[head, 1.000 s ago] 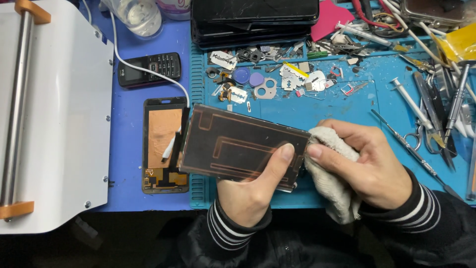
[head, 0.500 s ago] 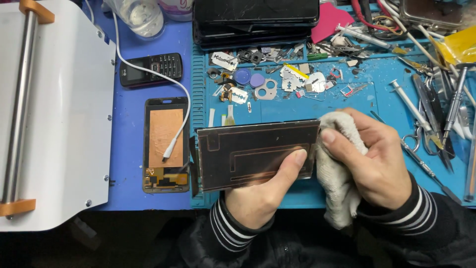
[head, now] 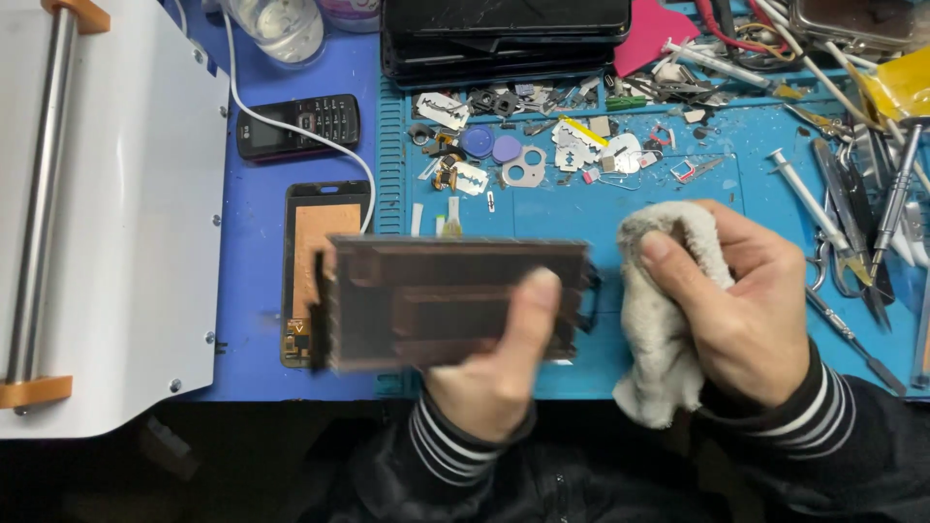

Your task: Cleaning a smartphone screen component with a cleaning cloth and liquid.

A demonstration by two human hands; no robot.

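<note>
While a white machine with a metal roller [head: 44, 194] fills the far left of the desk [head: 262, 320], a black keypad phone [head: 298, 126] and a second opened phone [head: 325, 242] lie on a blue mat beside it. Over the mat's middle, the left hand [head: 494, 373] grips a dark rectangular phone panel [head: 446, 300], blurred, fingers closed around its lower edge. Just to its right, the right hand [head: 751, 305] clutches a crumpled pale cloth [head: 664, 320], apart from the panel. Screwdrivers and tweezers [head: 872, 213] crowd the far right.
</note>
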